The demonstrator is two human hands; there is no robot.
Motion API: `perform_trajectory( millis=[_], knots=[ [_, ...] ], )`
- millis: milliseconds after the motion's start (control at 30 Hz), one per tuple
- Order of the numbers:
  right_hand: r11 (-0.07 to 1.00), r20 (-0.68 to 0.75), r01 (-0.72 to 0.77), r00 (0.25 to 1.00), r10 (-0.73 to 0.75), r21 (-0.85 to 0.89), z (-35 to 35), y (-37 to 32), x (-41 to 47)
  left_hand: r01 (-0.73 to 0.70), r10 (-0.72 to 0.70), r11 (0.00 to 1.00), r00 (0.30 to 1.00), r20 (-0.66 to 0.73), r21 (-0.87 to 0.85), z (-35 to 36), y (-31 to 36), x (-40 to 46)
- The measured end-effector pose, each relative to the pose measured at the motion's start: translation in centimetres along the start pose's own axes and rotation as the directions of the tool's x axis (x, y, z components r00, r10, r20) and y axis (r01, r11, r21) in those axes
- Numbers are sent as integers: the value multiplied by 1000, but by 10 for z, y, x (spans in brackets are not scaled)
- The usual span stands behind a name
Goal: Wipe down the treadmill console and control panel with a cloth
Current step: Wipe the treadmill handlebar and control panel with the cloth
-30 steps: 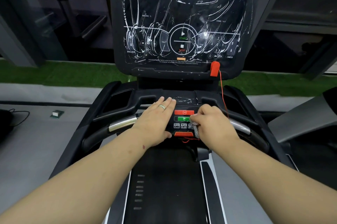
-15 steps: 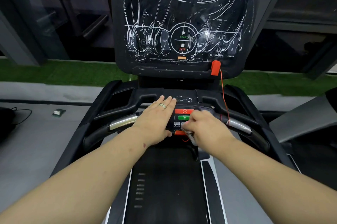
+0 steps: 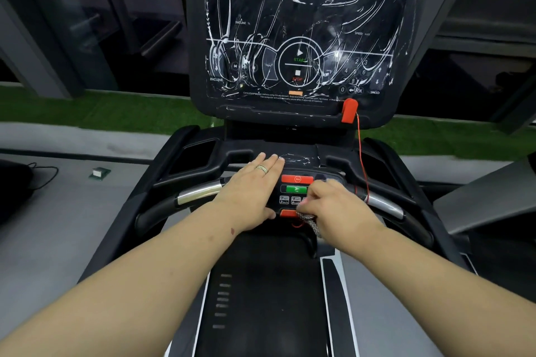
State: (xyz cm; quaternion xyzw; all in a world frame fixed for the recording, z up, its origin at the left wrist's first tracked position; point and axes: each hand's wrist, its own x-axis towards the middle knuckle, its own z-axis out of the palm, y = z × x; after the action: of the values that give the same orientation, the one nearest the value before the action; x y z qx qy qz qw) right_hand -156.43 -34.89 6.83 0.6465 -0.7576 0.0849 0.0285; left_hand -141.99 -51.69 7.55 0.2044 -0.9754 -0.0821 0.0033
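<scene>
Since half a second ago the right hand [image 3: 336, 205] has edged slightly rightward and up over the keypad, working the cloth [image 3: 311, 221] across it, while the left has stayed flat where it was. Largest in view, the treadmill console [image 3: 301, 37] stands upright ahead, its dark screen streaked with white smears, so that part of the job looks unfinished. Below it the control panel [image 3: 295, 191], with its red and green buttons, sits between the silver handlebar grips [image 3: 200, 191]. The left hand [image 3: 249, 191] lies spread, fingers straight, beside the buttons, probably bracing the body. The right hand's fingers are curled round the small patterned cloth, bunched against the panel's lower edge. A red safety clip [image 3: 349, 110] hangs from the console on its cord.
</scene>
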Motion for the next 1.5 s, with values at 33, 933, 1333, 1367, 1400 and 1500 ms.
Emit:
perform_trajectory(
  millis=[33, 933, 1333, 1367, 1400, 1500],
  knots=[
    [1000, 0, -16, 1000, 16, -4, 1, 1, -1, 3, -3, 1000, 1000, 1, 0, 0, 0, 0],
    [993, -135, -118, 984, 118, 10, -9, 31, 2, -4, 4, 1000, 1000, 0, -12, 0, 0, -1],
    [988, -139, -154, 978, 156, 27, -11, 25, 6, 1, -1, 1000, 1000, -2, -23, 2, 0, 0],
    [978, -175, -204, 962, 209, 46, -11, 27, 9, 1, -1, 1000, 1000, 0, -22, 2, 0, 0],
    [971, -197, -234, 951, 240, 54, -10, 25, 9, 1, -1, 1000, 1000, 1, -22, 2, 0, 0],
    [981, -186, -190, 963, 194, 39, 1, 11, 1, 6, -6, 1000, 1000, -1, -27, 1, 0, 0]
  ],
)
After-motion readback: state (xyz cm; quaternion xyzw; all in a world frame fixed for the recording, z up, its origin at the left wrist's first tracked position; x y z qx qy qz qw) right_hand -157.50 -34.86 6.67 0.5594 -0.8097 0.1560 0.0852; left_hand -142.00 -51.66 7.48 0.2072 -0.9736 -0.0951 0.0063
